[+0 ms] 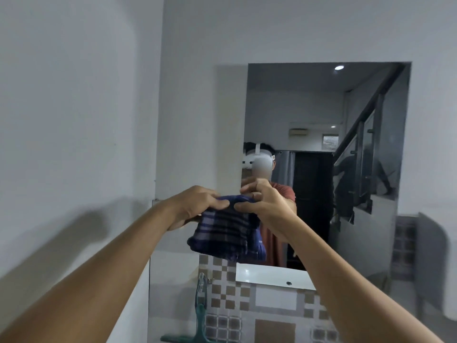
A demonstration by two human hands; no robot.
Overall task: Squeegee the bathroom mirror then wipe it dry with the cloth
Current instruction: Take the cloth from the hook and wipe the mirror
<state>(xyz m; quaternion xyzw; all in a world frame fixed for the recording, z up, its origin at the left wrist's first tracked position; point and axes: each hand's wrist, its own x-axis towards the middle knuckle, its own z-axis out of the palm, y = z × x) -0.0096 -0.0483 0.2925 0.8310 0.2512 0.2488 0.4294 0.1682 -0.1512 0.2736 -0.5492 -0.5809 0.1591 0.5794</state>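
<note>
Here, plaid cloth (226, 233) pinched between both hands' closed fingers (217, 205), hanging before mirror (321, 169)

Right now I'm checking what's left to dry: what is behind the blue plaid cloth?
Behind the blue plaid cloth, held up by both hands, is the wall mirror's lower left corner; the glass it covers can't be seen.
</note>
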